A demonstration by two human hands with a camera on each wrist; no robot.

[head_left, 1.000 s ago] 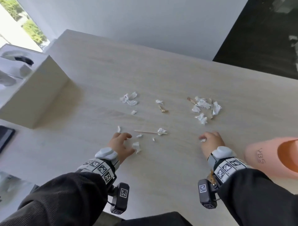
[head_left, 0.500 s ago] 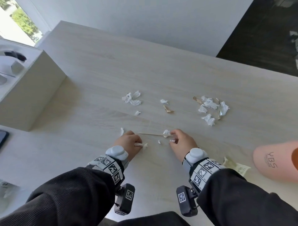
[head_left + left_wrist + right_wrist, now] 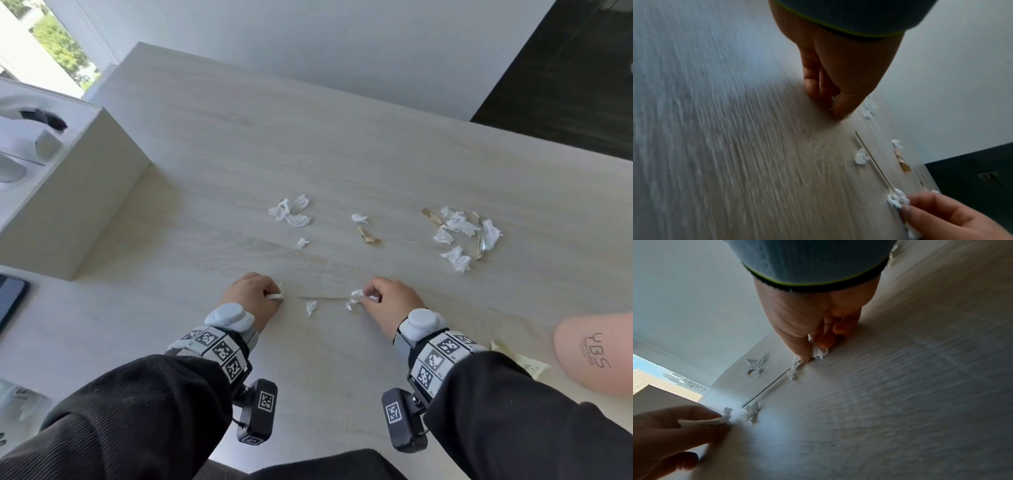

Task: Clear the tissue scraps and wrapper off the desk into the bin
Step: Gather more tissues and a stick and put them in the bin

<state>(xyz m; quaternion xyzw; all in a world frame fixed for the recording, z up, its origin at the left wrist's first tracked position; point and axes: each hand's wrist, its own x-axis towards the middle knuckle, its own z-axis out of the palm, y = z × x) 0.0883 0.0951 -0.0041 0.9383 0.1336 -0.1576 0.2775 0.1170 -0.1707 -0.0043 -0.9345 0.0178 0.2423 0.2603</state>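
Right hand (image 3: 387,301) shifted leftward since earlier frame, now fingers pinching crumpled white tissue scrap (image 3: 356,295); left hand (image 3: 251,296) pinching another white scrap (image 3: 275,295) on tabletop (image 3: 342,154).

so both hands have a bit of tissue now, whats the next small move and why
Probably the left hand, already pinching a scrap, should shift right and pick up the loose scrap lying just beside it on the desk. It is the nearest piece, and the right hand is busy pinching its own tissue.
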